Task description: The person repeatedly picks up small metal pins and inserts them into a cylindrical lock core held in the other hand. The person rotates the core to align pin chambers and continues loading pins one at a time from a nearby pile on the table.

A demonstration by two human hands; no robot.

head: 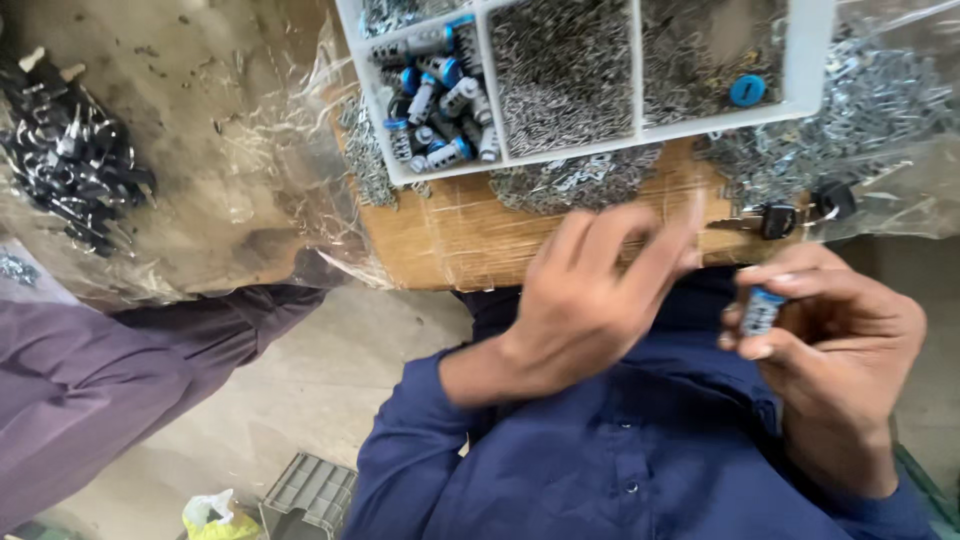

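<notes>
Head view: right hand (835, 335) pinches a blue-capped cylinder (762, 310) at its fingertips; left hand (590, 285) loose, empty.

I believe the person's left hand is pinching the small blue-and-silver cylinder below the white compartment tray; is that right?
Not quite. The head view shows the right hand pinching the small blue-and-silver cylinder, below the white compartment tray. The left hand is raised beside it, blurred.

Wooden board (450, 240) under white tray (815, 60)
</notes>
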